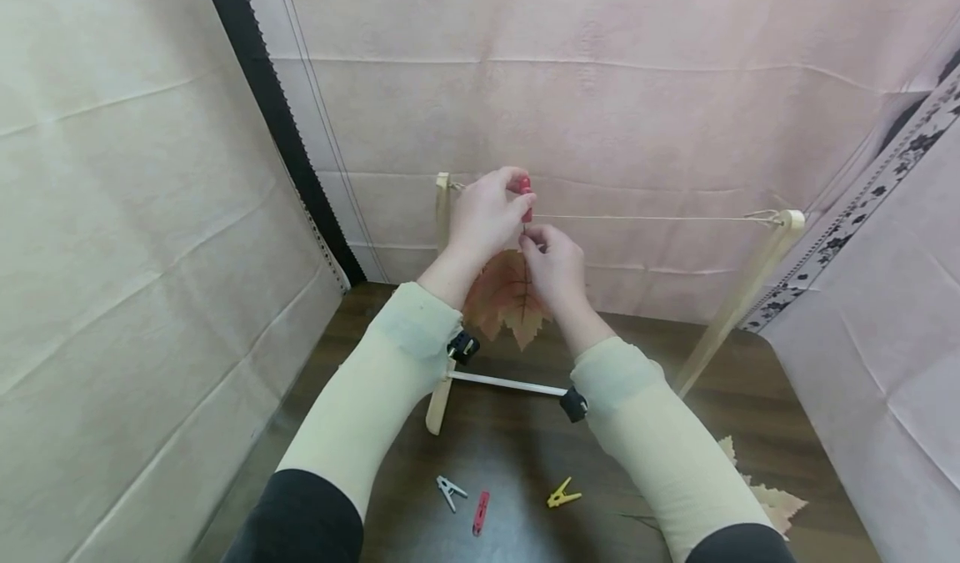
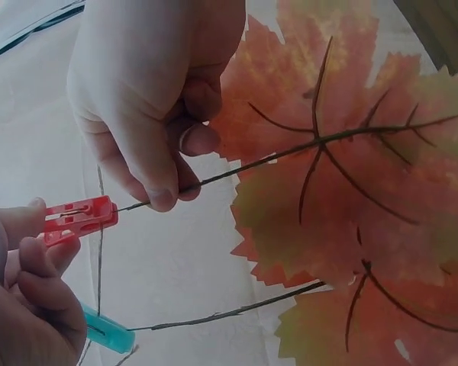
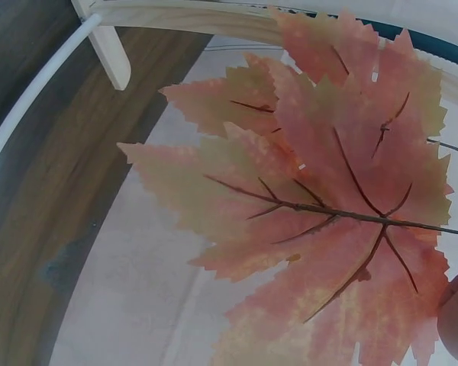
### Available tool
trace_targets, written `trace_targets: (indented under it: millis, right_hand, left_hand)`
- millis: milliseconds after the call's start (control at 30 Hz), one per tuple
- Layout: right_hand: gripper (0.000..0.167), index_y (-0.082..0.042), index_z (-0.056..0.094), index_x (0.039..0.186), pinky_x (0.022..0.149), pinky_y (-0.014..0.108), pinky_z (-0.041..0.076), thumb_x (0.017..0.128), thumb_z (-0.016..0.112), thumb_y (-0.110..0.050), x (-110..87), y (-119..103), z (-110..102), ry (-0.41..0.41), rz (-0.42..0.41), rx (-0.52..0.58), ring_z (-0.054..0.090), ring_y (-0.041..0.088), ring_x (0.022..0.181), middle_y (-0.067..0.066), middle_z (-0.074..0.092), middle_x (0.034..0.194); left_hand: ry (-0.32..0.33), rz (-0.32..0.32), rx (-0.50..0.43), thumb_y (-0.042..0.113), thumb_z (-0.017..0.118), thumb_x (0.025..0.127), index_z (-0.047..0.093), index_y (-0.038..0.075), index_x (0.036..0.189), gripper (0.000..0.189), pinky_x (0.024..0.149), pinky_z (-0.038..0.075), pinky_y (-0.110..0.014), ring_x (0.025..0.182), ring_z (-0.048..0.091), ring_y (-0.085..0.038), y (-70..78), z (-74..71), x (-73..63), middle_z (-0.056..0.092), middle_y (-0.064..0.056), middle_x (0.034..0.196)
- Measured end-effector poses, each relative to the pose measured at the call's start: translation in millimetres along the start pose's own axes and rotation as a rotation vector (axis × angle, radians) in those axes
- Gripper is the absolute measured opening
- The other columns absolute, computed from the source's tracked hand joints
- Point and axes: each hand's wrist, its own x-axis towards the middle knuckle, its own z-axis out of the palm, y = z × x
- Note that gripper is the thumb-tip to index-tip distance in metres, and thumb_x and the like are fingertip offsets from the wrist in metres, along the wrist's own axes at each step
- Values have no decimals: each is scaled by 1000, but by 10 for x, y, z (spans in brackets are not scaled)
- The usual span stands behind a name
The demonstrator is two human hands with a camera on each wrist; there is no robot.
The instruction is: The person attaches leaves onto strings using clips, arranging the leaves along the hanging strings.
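Observation:
My left hand (image 1: 487, 213) pinches a red clothespin (image 2: 80, 216) at the thin string (image 1: 637, 218), which runs past the clothespin's tip. Just below, thumb and fingers of my right hand (image 1: 558, 263) pinch the dark stem (image 2: 244, 164) of an orange-red artificial maple leaf (image 3: 328, 229). The stem's end meets the clothespin's tip; whether it is clamped there I cannot tell. Beside it on the string, a teal clothespin (image 2: 111, 334) holds another leaf's stem. Several leaves overlap in the wrist views. Only a fingertip of the right hand shows in the right wrist view.
Wooden posts (image 1: 731, 313) carry the string, with a white rod (image 1: 510, 384) low between them. On the dark wooden table lie a grey clothespin (image 1: 450, 490), a second red clothespin (image 1: 481, 513) and a yellow clothespin (image 1: 562, 494). Pale leaves (image 1: 776, 500) lie near the right forearm.

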Motion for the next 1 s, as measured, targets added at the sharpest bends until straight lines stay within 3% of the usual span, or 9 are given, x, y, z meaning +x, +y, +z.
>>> trace_targets:
  millis: [333, 567, 800, 900, 1000]
  right_hand:
    - [23, -10, 68, 105, 78, 35, 48, 94, 56, -27, -9, 3, -8, 14, -22, -35, 60, 17, 88, 3, 67, 98]
    - [25, -11, 67, 109, 78, 35, 49, 94, 57, -28, -18, 1, -21, 2, 11, -14, 59, 17, 88, 2, 66, 101]
    - [28, -12, 68, 110, 76, 35, 49, 93, 58, -32, -42, 50, -55, 49, -7, 0, 60, 17, 86, 2, 67, 101]
    - [31, -14, 69, 110, 76, 35, 48, 92, 58, -37, -74, 68, -92, 81, -33, 7, 60, 16, 86, 0, 67, 103]
    - [32, -15, 68, 111, 75, 34, 48, 91, 59, -38, -120, 103, -132, 101, -41, 34, 59, 15, 85, -1, 66, 104]
  left_hand:
    - [-12, 6, 127, 34, 56, 94, 56, 22, 126, 34, 81, 43, -31, 103, 56, -10, 24, -25, -11, 61, 10, 117]
    - [-41, -25, 163, 39, 55, 93, 55, 26, 130, 38, 75, 43, -30, 103, 57, -9, 38, -22, -11, 60, 14, 119]
    - [-32, 14, 166, 41, 57, 92, 52, 27, 134, 45, 57, 41, -29, 74, 58, -14, 16, -11, -59, 58, 10, 126]
    - [-8, 37, 175, 43, 57, 91, 52, 27, 135, 47, 62, 43, -29, 86, 61, -15, 14, -24, -91, 57, 10, 128]
    - [16, 46, 167, 46, 58, 90, 51, 27, 135, 49, 74, 44, -30, 109, 56, -13, 14, -44, -125, 56, 12, 129]
